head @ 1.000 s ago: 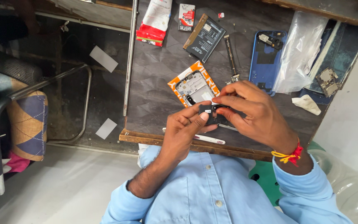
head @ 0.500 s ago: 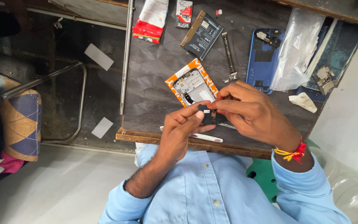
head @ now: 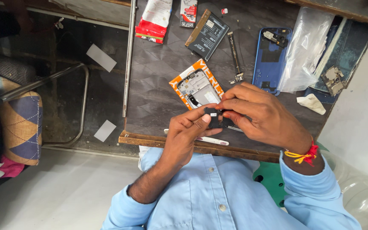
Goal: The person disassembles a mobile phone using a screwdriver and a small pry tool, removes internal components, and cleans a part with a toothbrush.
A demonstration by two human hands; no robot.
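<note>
Hands, left hand (head: pixel 188 134) and right hand (head: pixel 260 117), pinch small black part (head: pixel 214 118).

Beyond my right hand (head: pixel 263 117), the dark bench (head: pixel 158 98) carries a phone frame (head: pixel 197 87), battery (head: pixel 207 29), blue back cover (head: pixel 270 57), plastic bag (head: pixel 305 47) and red-white packet (head: pixel 155 20).

Phone repair workshop: blue phone back cover (head: pixel 270 57), battery (head: pixel 207 35), worn workbench (head: pixel 158 98).

Red-and-white pouch (head: pixel 155 20) lying at the tabletop's far left edge. Small red-and-black packet (head: pixel 188 12) sitting just beside it. Orange-and-white flat packet (head: pixel 197 85) lying mid-tabletop under an opened phone frame. Clear plastic bag (head: pixel 306 47) resting far right.
</note>
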